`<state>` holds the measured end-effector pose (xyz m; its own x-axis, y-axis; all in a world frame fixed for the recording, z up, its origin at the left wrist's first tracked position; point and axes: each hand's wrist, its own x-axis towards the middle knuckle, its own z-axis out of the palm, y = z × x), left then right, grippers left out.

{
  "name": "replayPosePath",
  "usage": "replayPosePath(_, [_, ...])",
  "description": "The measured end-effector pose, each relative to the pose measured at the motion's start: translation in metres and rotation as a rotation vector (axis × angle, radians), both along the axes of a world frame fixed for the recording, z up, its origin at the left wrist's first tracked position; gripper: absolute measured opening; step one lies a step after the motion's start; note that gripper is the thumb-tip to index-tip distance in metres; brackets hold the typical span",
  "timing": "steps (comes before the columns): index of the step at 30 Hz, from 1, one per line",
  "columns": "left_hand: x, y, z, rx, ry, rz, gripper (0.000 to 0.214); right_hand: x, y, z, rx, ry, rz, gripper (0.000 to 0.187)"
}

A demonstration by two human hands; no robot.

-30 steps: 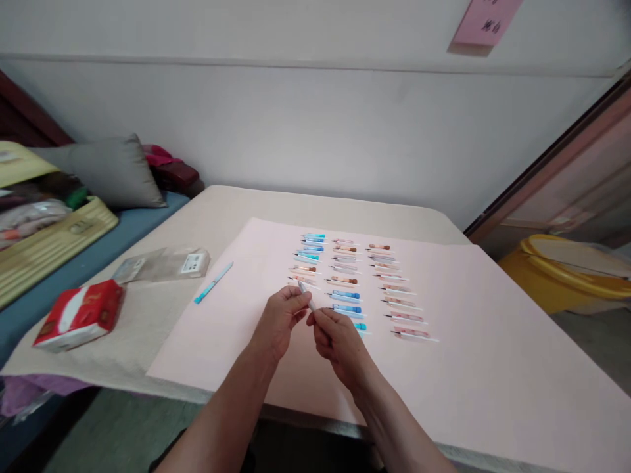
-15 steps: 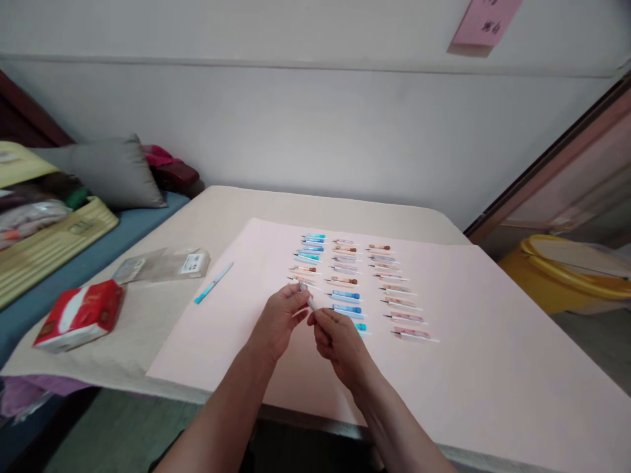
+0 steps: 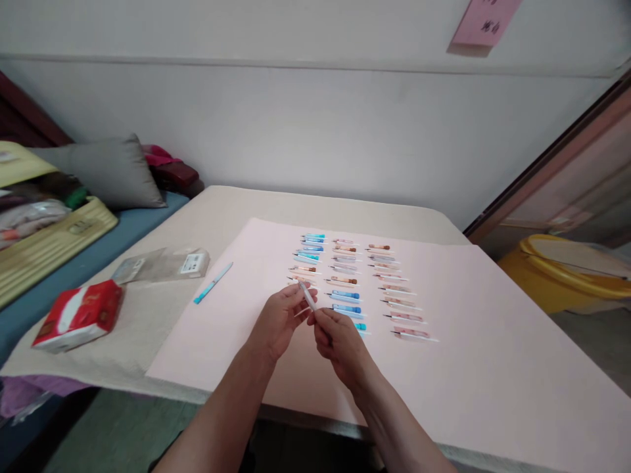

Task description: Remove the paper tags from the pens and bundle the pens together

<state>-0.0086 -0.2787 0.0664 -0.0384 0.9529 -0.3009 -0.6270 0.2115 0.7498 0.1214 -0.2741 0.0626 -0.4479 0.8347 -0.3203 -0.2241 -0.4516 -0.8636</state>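
Over sheet (image 3: 468, 368), left hand (image 3: 280, 323), right hand (image 3: 341, 343) pinching pen (image 3: 308, 297)

— Where is there room around your hands?
— Left of your left hand (image 3: 279, 322), the pink sheet (image 3: 221, 335) lies bare as far as the blue pen (image 3: 213, 283). Right of your right hand (image 3: 340, 341), it is bare out to the table's near edge.
— And straight ahead?
— Blocked. Three close-set rows of pen pieces (image 3: 345, 282) begin just beyond your fingertips. Past them the sheet is bare up to the wall (image 3: 315, 131). At the far left, the clear packets (image 3: 162, 264) and the red tissue pack (image 3: 79, 314) stand in the way.
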Motion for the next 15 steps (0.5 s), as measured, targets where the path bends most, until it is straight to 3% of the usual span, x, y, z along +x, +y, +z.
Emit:
replayPosePath(7, [-0.0002,-0.0003,-0.0004,0.031,0.051,0.022,0.016,-0.0003,-0.0004,-0.0003,-0.001,0.003,0.009,0.023])
replayPosePath(12, [0.0013,-0.0002,0.0023,-0.016,-0.001,-0.011,0.029,-0.0005,0.0003,-0.0012,0.001,-0.015,-0.003,0.023])
replayPosePath(15, [0.0023,-0.0003,0.0035,-0.006,-0.028,-0.025,0.026,-0.0004,0.0002,-0.0010,0.007,-0.007,-0.005,0.024])
